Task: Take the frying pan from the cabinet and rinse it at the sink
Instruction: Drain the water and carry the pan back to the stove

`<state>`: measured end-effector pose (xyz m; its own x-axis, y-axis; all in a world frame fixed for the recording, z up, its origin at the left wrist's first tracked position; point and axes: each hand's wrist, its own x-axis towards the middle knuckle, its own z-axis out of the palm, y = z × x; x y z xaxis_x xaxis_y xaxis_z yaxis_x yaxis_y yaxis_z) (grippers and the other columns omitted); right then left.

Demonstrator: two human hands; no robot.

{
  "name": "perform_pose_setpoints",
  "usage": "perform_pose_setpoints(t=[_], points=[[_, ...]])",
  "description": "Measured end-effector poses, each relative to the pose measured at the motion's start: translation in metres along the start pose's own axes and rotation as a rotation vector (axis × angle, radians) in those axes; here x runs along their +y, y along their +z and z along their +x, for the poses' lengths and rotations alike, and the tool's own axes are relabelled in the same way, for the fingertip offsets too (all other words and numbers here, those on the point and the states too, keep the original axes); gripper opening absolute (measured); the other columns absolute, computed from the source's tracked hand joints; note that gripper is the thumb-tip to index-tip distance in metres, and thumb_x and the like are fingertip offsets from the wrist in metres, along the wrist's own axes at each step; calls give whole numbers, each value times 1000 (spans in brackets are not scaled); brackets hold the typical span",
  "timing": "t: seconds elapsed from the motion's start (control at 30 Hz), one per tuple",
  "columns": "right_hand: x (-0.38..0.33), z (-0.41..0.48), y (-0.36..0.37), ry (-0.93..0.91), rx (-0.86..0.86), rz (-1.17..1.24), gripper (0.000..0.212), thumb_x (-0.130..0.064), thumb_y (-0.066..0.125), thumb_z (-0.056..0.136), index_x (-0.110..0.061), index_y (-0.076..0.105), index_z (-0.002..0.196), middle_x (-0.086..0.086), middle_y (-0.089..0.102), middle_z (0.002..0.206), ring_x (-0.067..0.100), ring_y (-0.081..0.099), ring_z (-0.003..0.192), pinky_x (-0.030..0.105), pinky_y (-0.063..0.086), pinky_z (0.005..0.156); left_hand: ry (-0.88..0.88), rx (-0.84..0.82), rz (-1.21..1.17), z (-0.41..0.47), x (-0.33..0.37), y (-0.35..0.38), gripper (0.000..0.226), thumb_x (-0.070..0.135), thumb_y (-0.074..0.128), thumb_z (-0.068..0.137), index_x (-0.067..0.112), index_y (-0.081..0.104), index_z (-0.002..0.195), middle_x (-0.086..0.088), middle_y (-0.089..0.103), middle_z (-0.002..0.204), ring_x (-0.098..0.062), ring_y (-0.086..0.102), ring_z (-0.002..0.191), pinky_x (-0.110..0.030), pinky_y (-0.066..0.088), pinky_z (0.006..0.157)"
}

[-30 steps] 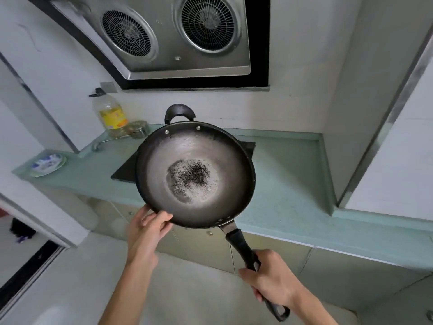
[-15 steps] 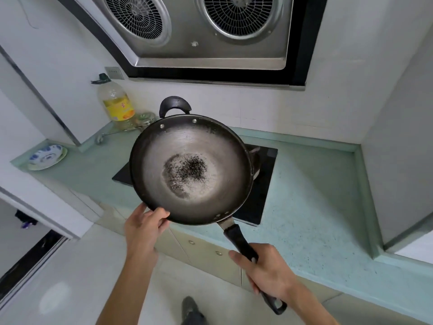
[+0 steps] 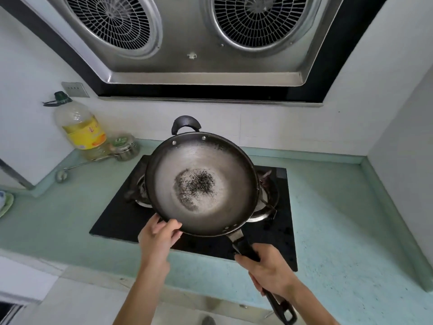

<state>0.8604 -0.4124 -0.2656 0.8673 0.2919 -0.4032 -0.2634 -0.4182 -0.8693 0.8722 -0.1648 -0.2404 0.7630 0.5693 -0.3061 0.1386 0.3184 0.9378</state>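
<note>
The frying pan [image 3: 206, 181] is a dark, round metal pan with a long black handle, a small loop handle at its far side and a patch of black specks in its middle. It hangs above the gas burner [image 3: 264, 202] of the black hob [image 3: 121, 221]. My right hand [image 3: 269, 270] is closed around the long handle at the lower right. My left hand [image 3: 159, 235] grips the pan's near left rim, thumb over the edge. No sink or cabinet shows in this view.
A pale green counter [image 3: 328, 219] runs along the wall. An oil bottle [image 3: 80, 127] and a small steel pot [image 3: 124, 146] stand at the back left. A steel range hood [image 3: 199, 43] hangs overhead. A plate edge [image 3: 4, 202] shows at far left.
The pan has moved forward and to the right, from in front of the counter edge to above the hob's burner. Both hands keep the same hold. The view has come closer to the counter.
</note>
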Motion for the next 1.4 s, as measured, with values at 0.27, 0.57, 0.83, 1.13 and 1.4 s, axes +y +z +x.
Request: perform_pose_setpoints(t=[0.27,0.57,0.83,1.13,1.4], points=[[-16,34,27,100,127,-26,30,-34,66,84,-12,51,70,2,59,47,18,51,35,29,44,40,-191,-61,-22,78,-6,2,36,-3,74,74,22,67,99,-15,72,102,-27,71,95,-19,58,58],[1,42,-2,220,267,-49,36,-34,67,82,0,56,79,3,60,50,17,55,38,28,46,39,-330,-227,-3,105,-32,57,45,-9,71,76,11,60,115,-20,70,102,-29,67,91,-18,57,53],[17,51,-25,245,315,-48,28,-33,67,83,-10,54,72,3,61,47,16,56,36,26,43,39,-392,-311,63,118,-50,101,32,-7,72,76,15,68,98,-14,73,91,-32,70,93,-22,59,55],[25,57,-42,295,309,-16,28,-38,66,79,-14,55,71,2,66,51,14,61,39,23,44,41,-442,-389,174,130,-67,122,33,-3,73,75,8,70,106,-7,79,82,-28,77,79,-25,60,62],[23,64,-38,325,264,-14,30,-41,63,77,-12,57,83,0,70,59,11,67,47,21,50,47,-517,-487,209,142,-72,113,35,-2,70,82,7,69,117,-17,73,114,-36,73,99,-39,61,82]])
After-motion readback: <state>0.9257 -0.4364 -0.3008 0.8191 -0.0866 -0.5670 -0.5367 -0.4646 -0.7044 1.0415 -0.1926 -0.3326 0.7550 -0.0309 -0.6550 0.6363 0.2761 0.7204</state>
